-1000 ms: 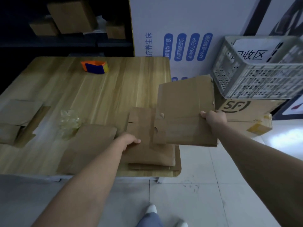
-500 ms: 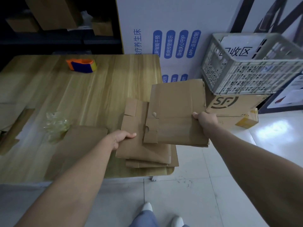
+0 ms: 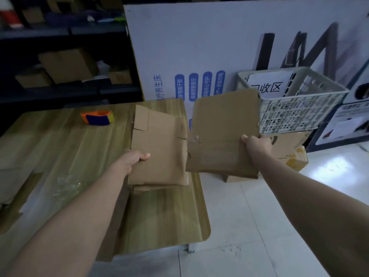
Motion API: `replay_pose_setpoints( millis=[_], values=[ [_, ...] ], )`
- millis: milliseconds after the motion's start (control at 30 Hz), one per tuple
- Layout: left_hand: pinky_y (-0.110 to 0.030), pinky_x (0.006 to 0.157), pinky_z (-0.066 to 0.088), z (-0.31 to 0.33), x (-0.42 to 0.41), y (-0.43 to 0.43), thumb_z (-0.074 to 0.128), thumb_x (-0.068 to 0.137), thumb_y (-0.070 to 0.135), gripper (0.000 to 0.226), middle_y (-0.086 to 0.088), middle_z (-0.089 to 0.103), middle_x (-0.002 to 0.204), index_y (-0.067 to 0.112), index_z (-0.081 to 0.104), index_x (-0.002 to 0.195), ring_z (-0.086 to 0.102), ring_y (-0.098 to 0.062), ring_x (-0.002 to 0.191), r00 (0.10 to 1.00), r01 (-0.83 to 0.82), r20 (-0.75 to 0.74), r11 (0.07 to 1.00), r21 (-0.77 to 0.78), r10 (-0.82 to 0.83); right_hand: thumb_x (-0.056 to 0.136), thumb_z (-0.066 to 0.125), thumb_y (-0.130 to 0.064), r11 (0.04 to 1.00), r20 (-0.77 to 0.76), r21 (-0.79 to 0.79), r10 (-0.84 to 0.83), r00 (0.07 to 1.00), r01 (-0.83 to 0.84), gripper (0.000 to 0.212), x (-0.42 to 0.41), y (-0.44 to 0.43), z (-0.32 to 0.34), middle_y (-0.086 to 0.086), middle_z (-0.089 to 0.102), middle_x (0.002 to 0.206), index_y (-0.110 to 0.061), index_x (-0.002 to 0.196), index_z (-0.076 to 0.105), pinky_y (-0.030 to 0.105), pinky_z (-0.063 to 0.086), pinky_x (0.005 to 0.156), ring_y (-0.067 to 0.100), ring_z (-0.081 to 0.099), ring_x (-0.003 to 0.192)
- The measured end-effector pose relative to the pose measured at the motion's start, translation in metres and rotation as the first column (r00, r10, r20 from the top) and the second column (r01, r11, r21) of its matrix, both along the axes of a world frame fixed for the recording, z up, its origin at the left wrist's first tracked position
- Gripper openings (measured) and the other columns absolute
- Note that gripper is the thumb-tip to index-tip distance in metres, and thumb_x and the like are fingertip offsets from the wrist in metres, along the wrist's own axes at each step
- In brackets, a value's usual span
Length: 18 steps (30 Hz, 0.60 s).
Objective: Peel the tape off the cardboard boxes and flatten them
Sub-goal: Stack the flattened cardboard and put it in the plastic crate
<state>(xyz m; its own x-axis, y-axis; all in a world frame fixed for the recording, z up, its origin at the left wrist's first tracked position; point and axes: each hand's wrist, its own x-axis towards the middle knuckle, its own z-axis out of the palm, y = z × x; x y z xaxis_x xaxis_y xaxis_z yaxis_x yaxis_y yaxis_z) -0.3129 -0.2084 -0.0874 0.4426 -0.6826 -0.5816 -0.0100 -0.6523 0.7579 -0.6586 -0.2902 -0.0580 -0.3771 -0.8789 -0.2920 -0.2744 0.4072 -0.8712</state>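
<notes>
Flattened boxes (image 3: 159, 152) (image 3: 221, 136) in both hands (image 3: 134, 159) (image 3: 256, 145)

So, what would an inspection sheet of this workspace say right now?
Surface: wooden table, light wood grain.
Job's things: left flattened stack over the table's right side; right flattened stack past the edge, over the floor; more cardboard at the table's left.
Clutter: orange and blue tape roll; crumpled clear tape.
Hands: left hand grips the left flattened stack; right hand grips the right flattened stack.
Cables: nothing seen.
Surroundings: white crate on a cardboard box; printed board; dark shelves holding boxes.
</notes>
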Motion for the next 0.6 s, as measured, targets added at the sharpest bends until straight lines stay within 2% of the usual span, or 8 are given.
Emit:
replay_pose_setpoints(
  millis=[67,133,167,333,467,600],
  values=[
    [-0.047,0.083,0.051,0.019,-0.004,-0.017,0.075,0.079,0.019,0.070,-0.017,0.054,0.127,0.002,0.036,0.135,0.057,-0.037,0.109,0.999,-0.024,-0.039,0.999,-0.039,0.022,0.081,0.067,-0.032,0.999,0.009,-0.034,-0.027,1.000,0.027,0.049,-0.011,-0.008,0.010,0.008,0.064,0.115,-0.010,0.124,0.058,0.045,0.048,0.097,0.031,0.060,0.105],
    [-0.041,0.070,0.053,0.031,-0.009,-0.041,0.074,0.079,0.024,0.069,-0.018,0.057,0.126,0.003,0.041,0.136,0.061,-0.034,0.102,0.995,-0.028,-0.103,0.995,-0.093,0.019,0.080,0.067,-0.033,0.996,0.003,-0.075,-0.042,0.999,0.042,0.046,-0.026,-0.021,0.023,0.008,0.066,0.113,-0.012,0.120,0.060,0.045,0.049,0.095,0.031,0.061,0.102],
    [-0.040,0.069,0.053,0.037,-0.013,-0.055,0.074,0.079,0.026,0.069,-0.016,0.058,0.127,0.005,0.042,0.136,0.061,-0.033,0.101,0.992,-0.036,-0.121,0.992,-0.125,0.021,0.079,0.067,-0.033,0.994,0.007,-0.096,-0.045,0.999,0.046,0.045,-0.034,-0.029,0.030,0.007,0.066,0.111,-0.013,0.118,0.060,0.045,0.049,0.094,0.030,0.061,0.100],
    [-0.049,0.088,0.050,0.081,-0.063,-0.114,0.074,0.078,0.016,0.052,-0.012,0.063,0.119,0.004,0.055,0.124,0.062,-0.030,0.100,0.991,-0.127,-0.085,0.942,-0.310,0.106,0.085,0.066,-0.030,0.980,0.069,-0.176,-0.086,0.994,0.097,0.046,-0.092,-0.076,0.062,0.008,0.064,0.114,-0.011,0.126,0.057,0.045,0.049,0.095,0.031,0.060,0.102],
    [-0.038,0.084,0.048,0.104,-0.113,-0.160,0.076,0.076,0.014,0.054,-0.008,0.061,0.118,0.004,0.054,0.124,0.060,-0.025,0.100,0.986,-0.150,0.005,0.897,-0.416,0.167,0.084,0.066,-0.029,0.965,0.071,-0.231,-0.109,0.992,0.122,0.045,-0.159,-0.118,0.080,0.010,0.065,0.116,-0.009,0.124,0.058,0.046,0.047,0.098,0.032,0.060,0.105],
    [-0.039,0.090,0.049,0.123,-0.177,-0.207,0.077,0.071,0.013,0.048,-0.006,0.063,0.112,0.004,0.060,0.115,0.061,-0.024,0.097,0.980,-0.194,-0.051,0.849,-0.492,0.194,0.081,0.066,-0.034,0.962,0.062,-0.237,-0.122,0.991,0.134,0.051,-0.233,-0.160,0.096,0.008,0.063,0.117,-0.011,0.126,0.057,0.046,0.046,0.099,0.032,0.059,0.106]
  ],
)
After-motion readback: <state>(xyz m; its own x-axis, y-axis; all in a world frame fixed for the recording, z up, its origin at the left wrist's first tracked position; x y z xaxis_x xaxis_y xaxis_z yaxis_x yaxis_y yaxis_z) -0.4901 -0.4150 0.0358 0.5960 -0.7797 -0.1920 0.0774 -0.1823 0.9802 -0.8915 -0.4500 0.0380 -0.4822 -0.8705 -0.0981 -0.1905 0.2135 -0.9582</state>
